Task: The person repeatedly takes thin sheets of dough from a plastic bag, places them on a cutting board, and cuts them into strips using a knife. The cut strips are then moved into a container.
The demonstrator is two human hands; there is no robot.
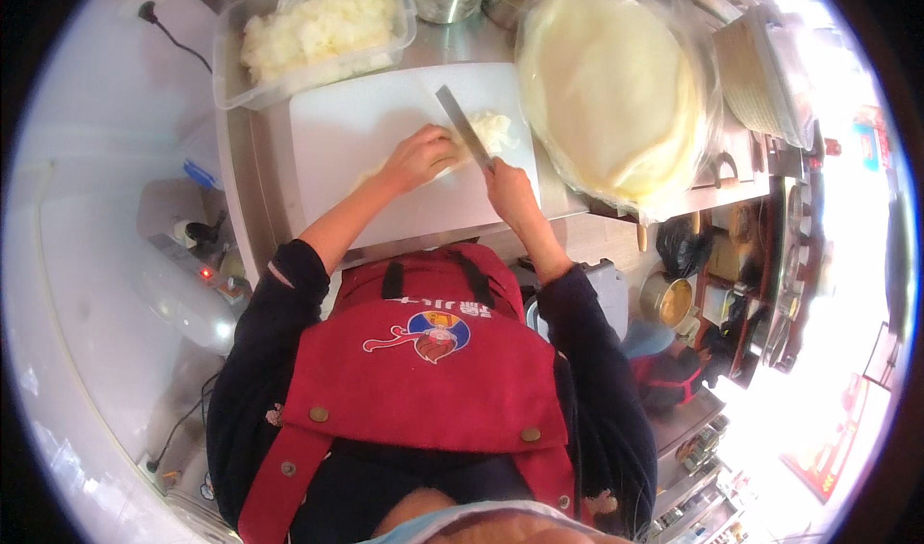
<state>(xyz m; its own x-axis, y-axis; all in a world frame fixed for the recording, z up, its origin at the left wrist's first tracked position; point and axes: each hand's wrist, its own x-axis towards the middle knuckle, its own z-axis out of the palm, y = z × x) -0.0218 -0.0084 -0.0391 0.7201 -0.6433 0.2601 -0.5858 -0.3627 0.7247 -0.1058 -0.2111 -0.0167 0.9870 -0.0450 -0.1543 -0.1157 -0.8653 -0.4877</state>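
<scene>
On a white cutting board (346,133), my left hand (422,160) presses down on a pale, soft, dough-like strip (364,176) with its fingers curled. Part of the strip is hidden beneath that hand and forearm. My right hand (509,192) grips the handle of a kitchen knife (463,125). The blade slants up and left across the strip, just right of my left fingertips. Beyond the blade lies a small heap of cut pale pieces (497,131). Whether the edge touches the board cannot be told.
A clear plastic container (229,53) holds similar pale pieces (325,28). Beside it stands a metal bowl (447,6) of white powder. Large round pale sheets (613,82) in clear plastic overlap the board's right side. Farther right are stacked trays (765,68) and another person (668,378).
</scene>
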